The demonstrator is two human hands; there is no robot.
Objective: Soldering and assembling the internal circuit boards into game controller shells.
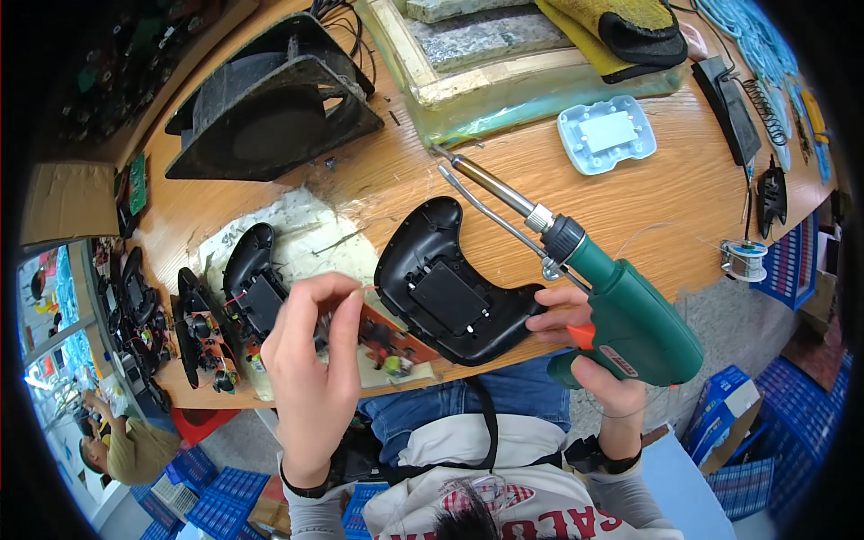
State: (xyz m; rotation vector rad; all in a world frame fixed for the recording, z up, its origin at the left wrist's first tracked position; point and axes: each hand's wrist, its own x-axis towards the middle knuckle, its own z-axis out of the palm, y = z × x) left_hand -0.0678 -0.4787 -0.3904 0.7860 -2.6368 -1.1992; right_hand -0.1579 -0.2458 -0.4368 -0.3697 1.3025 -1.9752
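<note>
A black game controller shell (450,297) lies inside up on the wooden table in front of me, a rectangular box part in its middle. At its left edge my left hand (315,360) pinches a thin reddish wire between thumb and forefinger. Below those fingers a circuit board with small components (387,346) rests by the shell, partly hidden. My right hand (612,373) grips a green soldering gun (630,315) with an orange trigger. Its metal tip and a curved feed tube point up and left, above the shell. Fingers of that hand also touch the shell's right grip.
More controller shells with boards (256,292) stand to the left. A black fan (270,108) sits at the back left, beside a wrapped frame (450,99) with a yellow cloth (621,40). A light blue shell (607,135) and a solder spool (744,261) are at right.
</note>
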